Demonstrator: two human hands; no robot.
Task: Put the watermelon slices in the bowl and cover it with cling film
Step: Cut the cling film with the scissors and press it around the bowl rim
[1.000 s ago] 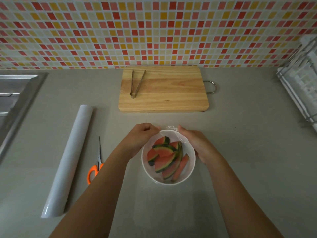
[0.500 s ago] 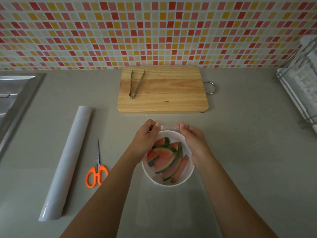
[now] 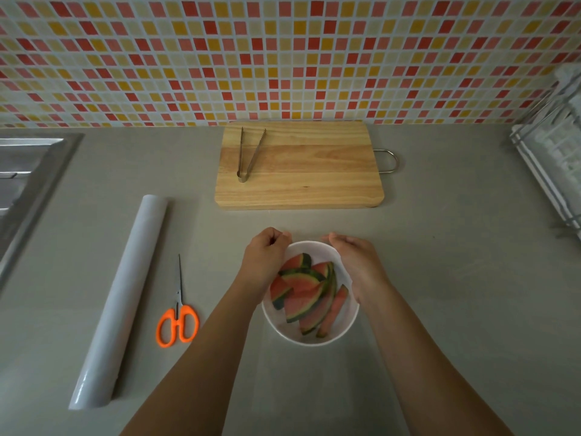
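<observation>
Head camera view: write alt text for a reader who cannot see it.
Two bare hands, left hand and right hand, are at the far rim of a white bowl of watermelon slices on a grey counter. A cling film roll and orange scissors lie to the left; tongs rest on a wooden cutting board behind.

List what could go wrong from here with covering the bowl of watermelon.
1. The cling film is barely visible; the left hand and right hand pinch at the far rim of the white bowl, so the film may slip from the grip or bunch up.
2. Pulling on the film could drag or tip the bowl and shift the watermelon slices.
3. The orange scissors lie near the left forearm and could be knocked.
</observation>
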